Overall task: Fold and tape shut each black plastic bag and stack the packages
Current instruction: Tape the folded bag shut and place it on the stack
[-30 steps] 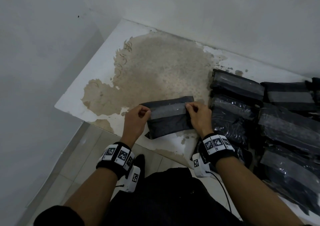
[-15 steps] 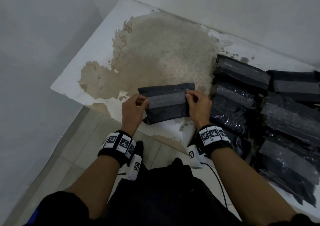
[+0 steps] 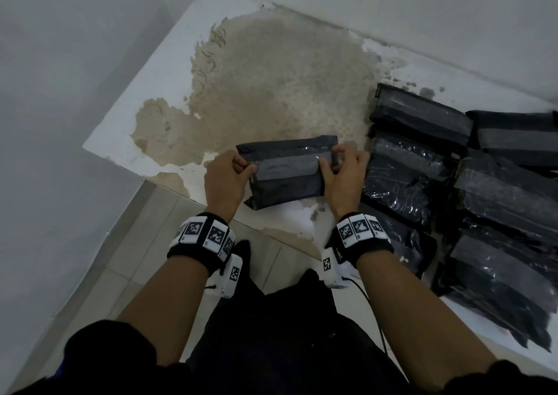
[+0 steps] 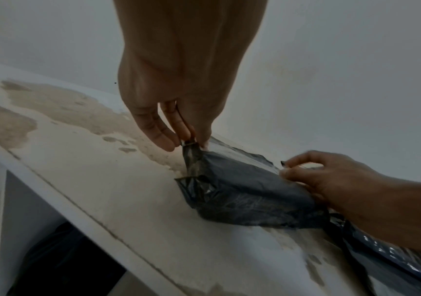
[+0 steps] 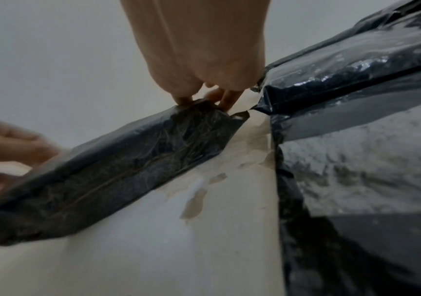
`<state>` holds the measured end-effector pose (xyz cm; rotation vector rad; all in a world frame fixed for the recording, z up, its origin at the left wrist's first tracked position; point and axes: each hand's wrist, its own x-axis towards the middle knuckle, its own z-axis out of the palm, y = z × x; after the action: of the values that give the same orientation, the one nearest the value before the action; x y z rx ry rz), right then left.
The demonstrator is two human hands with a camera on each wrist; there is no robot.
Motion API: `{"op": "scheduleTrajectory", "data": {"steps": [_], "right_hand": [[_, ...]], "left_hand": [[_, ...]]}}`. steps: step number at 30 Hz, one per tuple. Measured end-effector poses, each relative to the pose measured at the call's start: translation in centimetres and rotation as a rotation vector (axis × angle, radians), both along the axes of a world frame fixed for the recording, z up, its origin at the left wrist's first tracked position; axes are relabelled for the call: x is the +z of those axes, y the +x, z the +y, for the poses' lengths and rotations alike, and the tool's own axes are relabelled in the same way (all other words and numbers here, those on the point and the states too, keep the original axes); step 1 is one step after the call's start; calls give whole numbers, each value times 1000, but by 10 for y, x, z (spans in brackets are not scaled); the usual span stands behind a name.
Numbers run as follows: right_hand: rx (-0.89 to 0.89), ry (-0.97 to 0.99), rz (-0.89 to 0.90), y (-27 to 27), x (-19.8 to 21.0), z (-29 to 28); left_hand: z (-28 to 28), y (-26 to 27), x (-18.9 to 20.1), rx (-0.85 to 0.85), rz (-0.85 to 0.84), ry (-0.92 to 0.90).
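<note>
The counter (image 3: 169, 71) is bare to the left and behind the bag (image 3: 287, 180), so a hand can move there. On the right, the pile of packages (image 3: 483, 189) sits just beside it and blocks the way. Walls (image 3: 392, 4) close the back and left.

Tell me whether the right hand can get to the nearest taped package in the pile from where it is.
Probably yes. The right hand pinches the black bag at its right end, and the nearest taped package lies just beside it with nothing between; it must let go first.

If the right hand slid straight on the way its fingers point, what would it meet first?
The right hand already pinches the right end of the black package. Its fingers point up the table, away from the person. Past that end, bare stained tabletop, then probably the wall; the stacked packages lie off to its right.
</note>
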<state>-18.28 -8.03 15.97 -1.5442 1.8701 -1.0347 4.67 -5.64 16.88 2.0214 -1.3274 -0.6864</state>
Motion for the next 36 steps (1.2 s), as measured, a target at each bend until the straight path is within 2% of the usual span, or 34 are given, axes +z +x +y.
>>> {"op": "scheduleTrajectory", "data": {"steps": [5,7,14,17,19,21,23,25,27,29,33,36], "right_hand": [[-126,124,-383,-6,-7,-6],[-163,163,-457,-9,-8,-9],[-138,204,-440,-16,-9,-12],[-147,173,-390,-17,-4,-9],[-91,125,-293,-14,6,-2],[-24,26,-71,-11,13,8],[58,-120,199,-5,15,17],[241,-216,387,5,9,24],[480,-205,544,15,-5,35],[626,-126,645,19,-17,45],[664,-15,799,6,-19,48],[562,48,852,-7,-18,55]], "left_hand": [[3,2,-3,-8,48,-35],[5,1,-4,11,51,-45],[6,-3,-7,71,117,-30],[9,-7,-1,117,59,-10],[13,-12,5,154,21,-54],[18,-21,7,76,-90,-188],[21,-35,3,-143,-235,-271],[25,-46,-10,-397,-382,-234],[30,-49,-24,-568,-518,-164],[34,-45,-31,-639,-619,-110],[36,-41,-31,-678,-688,-67],[38,-38,-31,-656,-693,-36]]}}
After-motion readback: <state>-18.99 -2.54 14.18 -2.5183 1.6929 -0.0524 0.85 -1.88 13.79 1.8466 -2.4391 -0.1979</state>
